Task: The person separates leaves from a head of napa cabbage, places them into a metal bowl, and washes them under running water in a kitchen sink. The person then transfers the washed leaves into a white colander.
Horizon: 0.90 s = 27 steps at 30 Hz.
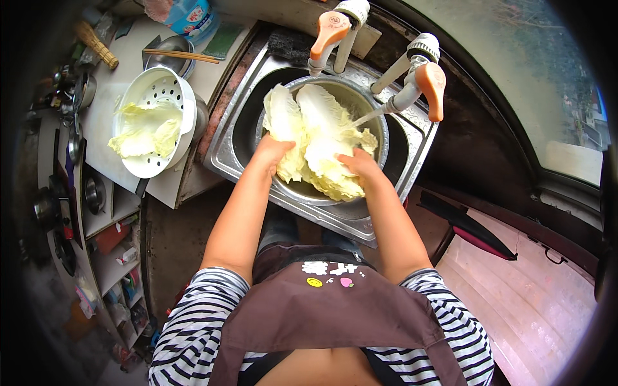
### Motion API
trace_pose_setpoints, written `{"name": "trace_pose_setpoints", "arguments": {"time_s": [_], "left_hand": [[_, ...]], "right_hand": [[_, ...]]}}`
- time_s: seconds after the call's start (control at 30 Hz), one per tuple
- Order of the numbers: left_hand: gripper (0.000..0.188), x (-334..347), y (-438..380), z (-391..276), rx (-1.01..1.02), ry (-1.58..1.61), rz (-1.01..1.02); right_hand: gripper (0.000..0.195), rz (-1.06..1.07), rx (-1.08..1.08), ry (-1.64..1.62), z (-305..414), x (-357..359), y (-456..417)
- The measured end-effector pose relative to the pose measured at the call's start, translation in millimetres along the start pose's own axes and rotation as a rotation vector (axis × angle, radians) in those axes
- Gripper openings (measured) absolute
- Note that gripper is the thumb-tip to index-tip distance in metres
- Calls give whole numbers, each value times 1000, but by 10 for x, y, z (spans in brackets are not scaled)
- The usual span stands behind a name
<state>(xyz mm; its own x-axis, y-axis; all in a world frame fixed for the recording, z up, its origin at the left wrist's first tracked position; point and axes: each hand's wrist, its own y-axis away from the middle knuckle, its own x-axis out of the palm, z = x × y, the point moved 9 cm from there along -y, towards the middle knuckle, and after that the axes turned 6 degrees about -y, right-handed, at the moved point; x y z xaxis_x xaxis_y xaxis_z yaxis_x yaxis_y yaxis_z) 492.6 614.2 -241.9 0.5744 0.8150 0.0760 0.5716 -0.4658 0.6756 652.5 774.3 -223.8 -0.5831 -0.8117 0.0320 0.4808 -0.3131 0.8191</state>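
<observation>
Over a round metal basin (pixel 385 140) in the stainless steel sink (pixel 289 205), my left hand (pixel 275 153) grips a napa cabbage leaf (pixel 285 116) near its leafy end. My right hand (pixel 359 166) holds another cabbage leaf (pixel 321 120) by its frilly edge. Both leaves lie side by side with their white ribs pointing away from me. A thin stream of water runs from the right tap (pixel 410 96) down beside the right leaf. More leaf is partly hidden under my right hand. To the left, a white colander (pixel 186 103) holds pale yellow-green cabbage leaves (pixel 147 130).
A second tap (pixel 330 38) with an orange handle stands at the sink's back. Left on the counter (pixel 108 96) are chopsticks (pixel 181 55) across a bowl, a green scouring pad (pixel 223 41), a blue container (pixel 190 19) and a bamboo brush (pixel 96 46). Shelves (pixel 108 270) stand lower left.
</observation>
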Motion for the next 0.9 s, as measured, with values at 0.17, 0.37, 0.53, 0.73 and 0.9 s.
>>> {"name": "trace_pose_setpoints", "arguments": {"time_s": [0.17, 0.37, 0.53, 0.73, 0.9], "left_hand": [[39, -74, 206, -429, -18, -57, -13], [56, 18, 197, -134, -199, -66, 88], [59, 74, -212, 217, 59, -379, -226], [70, 538, 57, -528, 534, -1017, -330], [63, 513, -202, -211, 402, -1234, -272]], "right_hand": [[44, -263, -330, 480, 225, -634, 73], [35, -388, -453, 634, 566, -577, 553], [57, -386, -339, 927, 537, -266, 301], [73, -428, -723, 1263, 627, 388, 99], [57, -355, -582, 1446, 284, 363, -280]]}}
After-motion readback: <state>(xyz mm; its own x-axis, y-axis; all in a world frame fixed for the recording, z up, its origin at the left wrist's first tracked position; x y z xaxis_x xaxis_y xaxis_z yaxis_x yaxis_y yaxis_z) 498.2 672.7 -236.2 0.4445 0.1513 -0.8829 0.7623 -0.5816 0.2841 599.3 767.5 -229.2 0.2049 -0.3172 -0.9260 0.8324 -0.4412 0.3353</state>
